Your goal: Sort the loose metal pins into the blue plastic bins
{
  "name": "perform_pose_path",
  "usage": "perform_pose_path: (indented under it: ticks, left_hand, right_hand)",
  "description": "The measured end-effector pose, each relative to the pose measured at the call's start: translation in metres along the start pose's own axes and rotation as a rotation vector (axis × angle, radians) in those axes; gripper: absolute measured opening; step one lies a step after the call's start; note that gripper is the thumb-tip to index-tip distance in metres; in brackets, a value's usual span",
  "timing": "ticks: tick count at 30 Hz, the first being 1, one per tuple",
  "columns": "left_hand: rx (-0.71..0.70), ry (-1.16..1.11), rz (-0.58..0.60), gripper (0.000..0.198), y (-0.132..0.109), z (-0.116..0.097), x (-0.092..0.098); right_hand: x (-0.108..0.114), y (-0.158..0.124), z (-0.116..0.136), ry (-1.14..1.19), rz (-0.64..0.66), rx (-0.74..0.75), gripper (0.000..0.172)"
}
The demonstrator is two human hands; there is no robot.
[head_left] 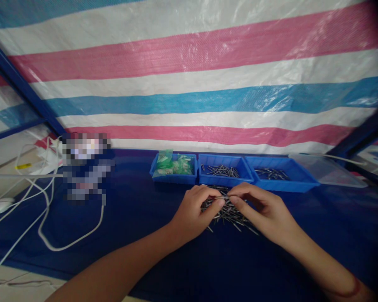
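Note:
My left hand (pixel 197 206) and my right hand (pixel 261 207) meet above a loose pile of thin metal pins (pixel 228 216) on the dark blue table. Both hands are closed in a pinch, thumb against fingers, on one slim metal pin (pixel 223 197) held roughly level between them. The pile shows below and between the hands, partly covered by them. Right behind it stand the middle blue bin (pixel 225 179) and the right blue bin (pixel 286 186), each with metal pins lying inside. The left blue bin (pixel 176 179) holds green-tinted plastic bags (pixel 174 163) with small parts.
White cables (pixel 45 226) loop over the table's left side, near a blurred-out patch (pixel 86 167). A clear plastic lid (pixel 329 171) lies beside the right bin. Behind everything hangs a striped plastic sheet (pixel 189 100), between dark blue frame posts (pixel 28 90).

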State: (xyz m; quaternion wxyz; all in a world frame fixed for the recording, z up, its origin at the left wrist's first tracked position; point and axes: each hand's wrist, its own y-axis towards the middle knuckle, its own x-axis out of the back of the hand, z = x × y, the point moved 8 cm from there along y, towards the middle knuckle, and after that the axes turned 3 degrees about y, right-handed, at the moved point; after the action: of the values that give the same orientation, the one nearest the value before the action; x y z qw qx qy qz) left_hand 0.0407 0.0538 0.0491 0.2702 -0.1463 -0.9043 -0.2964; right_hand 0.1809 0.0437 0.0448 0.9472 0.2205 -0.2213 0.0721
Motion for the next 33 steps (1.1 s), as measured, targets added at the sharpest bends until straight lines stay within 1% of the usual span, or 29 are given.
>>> perform_pose_path:
  ticks: [4,6,8,10,12,13,15,16,17,19,21,22,24,26,28,31,33]
  left_hand:
    - [0.035,-0.003,-0.023,0.013,0.001,0.004,0.004]
    - [0.036,0.021,-0.015,0.013,0.001,0.005,0.004]
    - [0.022,0.075,0.020,0.016,0.000,0.005,0.002]
    - [-0.011,0.164,0.098,0.023,-0.002,0.004,-0.005]
    - [-0.071,0.259,0.197,0.032,-0.006,0.002,-0.013]
    - [-0.107,0.297,0.241,0.037,-0.008,0.001,-0.018]
    - [-0.173,0.354,0.304,0.044,-0.012,-0.001,-0.025]
    - [-0.196,0.379,0.326,0.046,-0.014,-0.001,-0.027]
    - [-0.212,0.403,0.344,0.046,-0.015,0.000,-0.029]
    - [-0.226,0.449,0.369,0.038,-0.017,0.002,-0.032]
    - [-0.231,0.477,0.381,0.026,-0.018,0.003,-0.032]
    - [-0.233,0.486,0.380,0.021,-0.017,0.003,-0.032]
    - [-0.238,0.496,0.364,0.016,-0.017,0.003,-0.031]
    - [-0.249,0.498,0.346,0.013,-0.016,0.002,-0.030]
    - [-0.259,0.493,0.330,0.013,-0.016,0.000,-0.030]
    - [-0.254,0.484,0.303,0.015,-0.014,-0.001,-0.028]
    - [-0.223,0.469,0.267,0.017,-0.011,-0.002,-0.025]
  right_hand:
    - [-0.006,0.001,0.002,-0.053,0.040,0.000,0.012]
    - [-0.009,0.002,0.002,-0.114,0.084,0.010,0.014]
    - [-0.004,0.004,0.002,-0.183,0.085,0.036,0.015]
    - [0.014,0.007,-0.001,-0.280,0.005,0.057,0.016]
    - [0.043,0.009,-0.009,-0.425,-0.128,0.035,0.017]
    - [0.059,0.010,-0.015,-0.512,-0.192,-0.003,0.018]
    - [0.088,0.009,-0.032,-0.677,-0.256,-0.099,0.018]
    - [0.103,0.007,-0.039,-0.782,-0.310,-0.149,0.015]
    - [0.116,0.005,-0.046,-0.907,-0.346,-0.205,0.015]
    - [0.129,0.002,-0.056,-1.067,-0.366,-0.248,0.018]
    - [0.134,0.001,-0.060,-1.101,-0.397,-0.242,0.021]
    - [0.132,0.001,-0.060,-1.074,-0.406,-0.226,0.022]
    - [0.121,0.003,-0.056,-0.983,-0.379,-0.166,0.023]
    - [0.101,0.008,-0.046,-0.886,-0.313,-0.064,0.023]
    - [0.080,0.011,-0.031,-0.798,-0.255,0.046,0.020]
    - [0.051,0.011,-0.007,-0.650,-0.186,0.150,0.016]
    - [0.026,0.010,0.007,-0.557,-0.055,0.217,0.015]
